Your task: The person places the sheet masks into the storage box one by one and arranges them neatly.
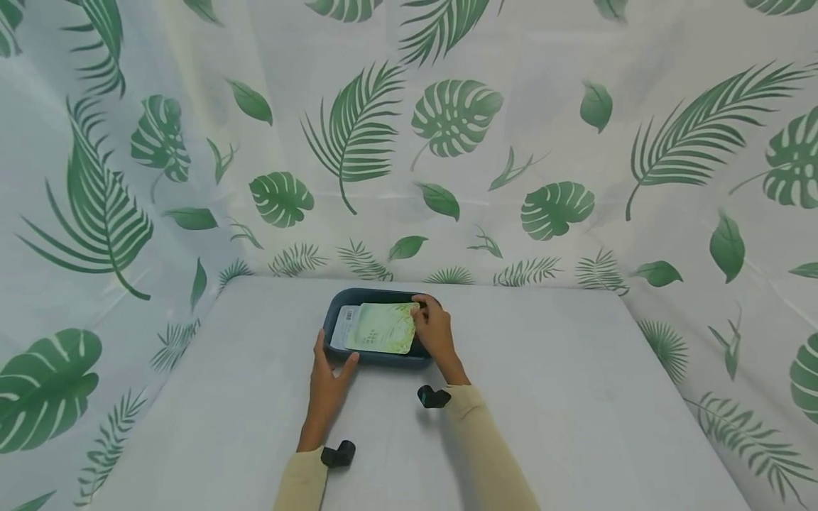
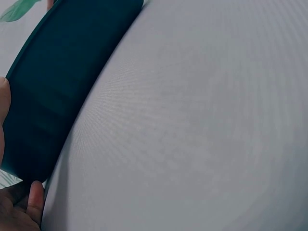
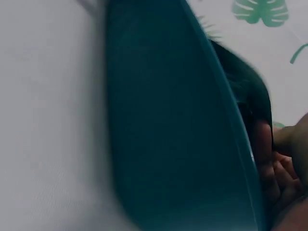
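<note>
A dark blue-green plastic tray (image 1: 390, 360) with raised walls sits toward the far side of the white table. Inside lies a light green flat packet (image 1: 385, 328) with a leafy print, overlapping a whitish packet (image 1: 342, 329) that shows at its left. My left hand (image 1: 329, 389) grips the tray's near left corner, thumb at the front wall and fingers along the left side. With thumb and fingers, my right hand (image 1: 437, 335) pinches the green packet at its right edge. In the right wrist view the tray's wall (image 3: 173, 120) partly hides those fingers.
The white tabletop (image 1: 575, 397) extends around the tray on both sides and in front. Behind and beside it hangs a white curtain (image 1: 396, 142) printed with green leaves. Small black devices (image 1: 434, 397) are strapped at both sleeve cuffs.
</note>
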The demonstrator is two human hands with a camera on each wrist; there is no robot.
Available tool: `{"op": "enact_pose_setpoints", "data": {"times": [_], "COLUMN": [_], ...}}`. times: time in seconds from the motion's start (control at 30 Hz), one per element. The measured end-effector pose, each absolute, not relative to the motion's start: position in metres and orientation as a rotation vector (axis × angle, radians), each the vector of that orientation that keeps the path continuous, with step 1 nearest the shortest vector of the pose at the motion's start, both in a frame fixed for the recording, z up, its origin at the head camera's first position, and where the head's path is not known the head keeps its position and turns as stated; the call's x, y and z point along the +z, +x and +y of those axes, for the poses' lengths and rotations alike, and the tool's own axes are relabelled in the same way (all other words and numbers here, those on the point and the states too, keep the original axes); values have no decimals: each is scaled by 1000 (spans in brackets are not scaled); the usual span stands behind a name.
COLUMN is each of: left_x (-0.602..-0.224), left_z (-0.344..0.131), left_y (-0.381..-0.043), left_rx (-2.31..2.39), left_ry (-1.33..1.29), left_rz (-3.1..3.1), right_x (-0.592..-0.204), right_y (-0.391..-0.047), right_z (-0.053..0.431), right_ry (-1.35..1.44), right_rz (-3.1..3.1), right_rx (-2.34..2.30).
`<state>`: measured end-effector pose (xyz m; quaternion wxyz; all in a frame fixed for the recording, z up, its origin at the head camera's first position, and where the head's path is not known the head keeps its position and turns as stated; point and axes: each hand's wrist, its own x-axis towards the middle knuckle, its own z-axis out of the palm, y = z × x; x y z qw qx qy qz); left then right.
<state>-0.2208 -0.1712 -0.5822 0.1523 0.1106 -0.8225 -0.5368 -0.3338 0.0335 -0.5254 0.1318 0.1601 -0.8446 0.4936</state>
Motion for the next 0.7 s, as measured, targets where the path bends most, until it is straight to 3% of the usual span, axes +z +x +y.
{"op": "enact_pose_setpoints", "data": {"times": [0.33, 0.7], "left_x": [-584, -583], "left_z": [-171, -172], "left_y": [-221, -222], "left_rx": [-1506, -1516], "left_ry": [321, 325], "left_rz": [-2374, -2369], "right_x": [-530, -530], "right_y": [-328, -324], "right_z": [19, 9], "right_ry": [484, 379], "right_rz": [-2906, -3019], "right_rx": [692, 506]}}
